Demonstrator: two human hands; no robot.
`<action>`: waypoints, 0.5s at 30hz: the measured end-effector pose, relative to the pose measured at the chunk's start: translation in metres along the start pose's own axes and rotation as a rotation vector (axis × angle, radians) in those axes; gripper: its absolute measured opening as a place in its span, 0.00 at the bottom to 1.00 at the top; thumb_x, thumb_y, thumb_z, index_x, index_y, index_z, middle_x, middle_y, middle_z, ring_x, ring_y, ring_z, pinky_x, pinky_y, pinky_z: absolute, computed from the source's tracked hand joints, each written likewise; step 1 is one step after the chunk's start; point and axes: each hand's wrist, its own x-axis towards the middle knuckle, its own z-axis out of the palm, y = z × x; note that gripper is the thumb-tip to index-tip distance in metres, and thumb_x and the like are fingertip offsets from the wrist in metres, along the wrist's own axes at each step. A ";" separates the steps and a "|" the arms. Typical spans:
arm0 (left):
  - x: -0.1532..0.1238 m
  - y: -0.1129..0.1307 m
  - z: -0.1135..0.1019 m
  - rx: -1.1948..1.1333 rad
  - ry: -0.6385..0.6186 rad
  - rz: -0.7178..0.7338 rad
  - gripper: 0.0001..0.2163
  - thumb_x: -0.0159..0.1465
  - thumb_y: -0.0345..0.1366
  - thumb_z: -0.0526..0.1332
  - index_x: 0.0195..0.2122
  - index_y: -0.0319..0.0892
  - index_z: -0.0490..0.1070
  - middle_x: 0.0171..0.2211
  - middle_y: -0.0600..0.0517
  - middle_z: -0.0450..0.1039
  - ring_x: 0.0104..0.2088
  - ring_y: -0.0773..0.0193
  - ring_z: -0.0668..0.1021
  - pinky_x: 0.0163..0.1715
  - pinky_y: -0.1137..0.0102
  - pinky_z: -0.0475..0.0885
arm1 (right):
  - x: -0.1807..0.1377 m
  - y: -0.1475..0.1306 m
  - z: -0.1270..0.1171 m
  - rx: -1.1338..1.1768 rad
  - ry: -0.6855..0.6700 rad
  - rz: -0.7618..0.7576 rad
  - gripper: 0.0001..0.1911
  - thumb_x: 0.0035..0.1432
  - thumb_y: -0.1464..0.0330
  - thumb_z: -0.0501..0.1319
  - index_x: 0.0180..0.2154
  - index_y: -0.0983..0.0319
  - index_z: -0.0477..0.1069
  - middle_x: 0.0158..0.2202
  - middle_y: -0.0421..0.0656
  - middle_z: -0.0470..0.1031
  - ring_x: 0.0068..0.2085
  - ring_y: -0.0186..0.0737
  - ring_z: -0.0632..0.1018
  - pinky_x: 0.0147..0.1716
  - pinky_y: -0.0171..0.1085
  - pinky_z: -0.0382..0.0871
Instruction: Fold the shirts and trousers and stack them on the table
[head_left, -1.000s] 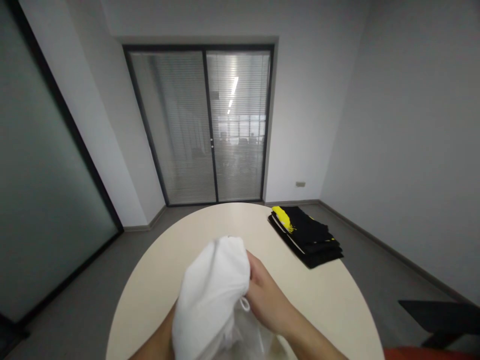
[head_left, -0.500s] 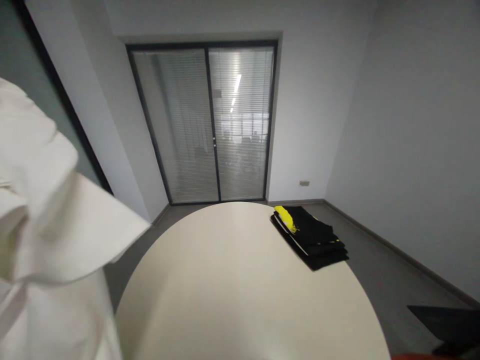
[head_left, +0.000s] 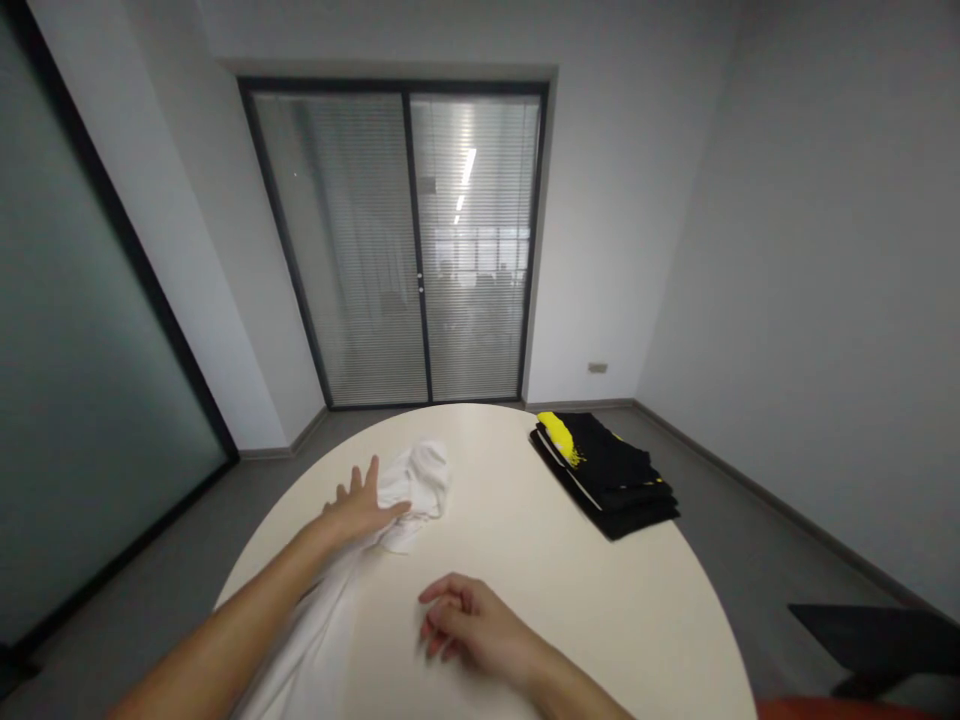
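A white garment (head_left: pixel 411 488) lies crumpled on the left part of the round cream table (head_left: pixel 615 610), trailing back toward me. My left hand (head_left: pixel 360 508) rests flat on it with fingers spread, holding nothing. My right hand (head_left: pixel 469 628) hovers low over the bare tabletop nearer to me, fingers loosely curled and slightly blurred, with nothing in them. A folded stack of black clothes with yellow print (head_left: pixel 604 473) sits at the table's far right edge, away from both hands.
Glass sliding doors with blinds (head_left: pixel 405 250) stand behind the table. A frosted glass wall (head_left: pixel 67 400) runs along the left. A dark chair or furniture edge (head_left: pixel 877 640) shows at the lower right, over grey floor.
The white garment, bunched in both hands and then swung up at the left, now lies on the table. My left hand presses on it; my right hand has let go.
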 end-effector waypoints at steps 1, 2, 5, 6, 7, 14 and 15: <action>-0.007 -0.002 0.020 0.054 -0.085 -0.050 0.50 0.55 0.61 0.61 0.72 0.43 0.44 0.69 0.28 0.47 0.64 0.22 0.59 0.54 0.37 0.59 | 0.002 -0.003 -0.004 -0.003 0.076 -0.010 0.30 0.46 0.50 0.70 0.43 0.64 0.70 0.30 0.41 0.77 0.25 0.33 0.75 0.26 0.33 0.61; -0.013 -0.006 0.038 0.100 -0.131 -0.071 0.47 0.57 0.60 0.60 0.72 0.46 0.43 0.70 0.31 0.45 0.65 0.24 0.58 0.55 0.37 0.58 | 0.002 -0.007 -0.008 0.001 0.133 -0.024 0.29 0.46 0.50 0.69 0.42 0.64 0.69 0.29 0.40 0.76 0.24 0.32 0.75 0.25 0.33 0.61; -0.021 -0.019 0.073 0.180 -0.005 0.007 0.35 0.67 0.51 0.53 0.72 0.49 0.44 0.70 0.34 0.49 0.63 0.32 0.64 0.54 0.43 0.63 | 0.002 -0.018 -0.011 0.015 0.196 -0.068 0.26 0.48 0.53 0.68 0.42 0.64 0.68 0.29 0.39 0.75 0.23 0.31 0.73 0.25 0.32 0.60; -0.019 -0.023 0.079 0.203 0.061 0.032 0.32 0.68 0.49 0.51 0.72 0.49 0.46 0.69 0.34 0.52 0.62 0.34 0.66 0.52 0.45 0.65 | 0.002 -0.021 -0.010 0.017 0.191 -0.075 0.26 0.49 0.53 0.68 0.42 0.64 0.68 0.29 0.39 0.75 0.23 0.31 0.73 0.25 0.33 0.60; -0.015 -0.025 0.083 0.221 0.120 0.049 0.30 0.69 0.48 0.50 0.71 0.48 0.48 0.68 0.35 0.54 0.60 0.36 0.68 0.51 0.46 0.66 | 0.001 -0.022 -0.008 0.014 0.179 -0.080 0.26 0.49 0.53 0.68 0.42 0.63 0.68 0.29 0.39 0.75 0.23 0.31 0.73 0.25 0.33 0.60; 0.029 -0.021 0.092 0.204 0.319 0.059 0.29 0.69 0.45 0.53 0.69 0.43 0.54 0.65 0.35 0.60 0.58 0.41 0.70 0.52 0.51 0.67 | 0.000 -0.020 -0.023 -0.234 0.315 -0.235 0.19 0.55 0.57 0.63 0.44 0.62 0.69 0.31 0.41 0.74 0.29 0.36 0.74 0.28 0.35 0.63; 0.031 -0.021 0.093 0.185 0.355 0.058 0.29 0.68 0.44 0.54 0.69 0.41 0.55 0.65 0.34 0.59 0.59 0.41 0.69 0.53 0.51 0.67 | -0.001 -0.024 -0.033 -0.335 0.408 -0.299 0.17 0.57 0.58 0.61 0.44 0.61 0.70 0.34 0.43 0.75 0.32 0.38 0.75 0.31 0.36 0.65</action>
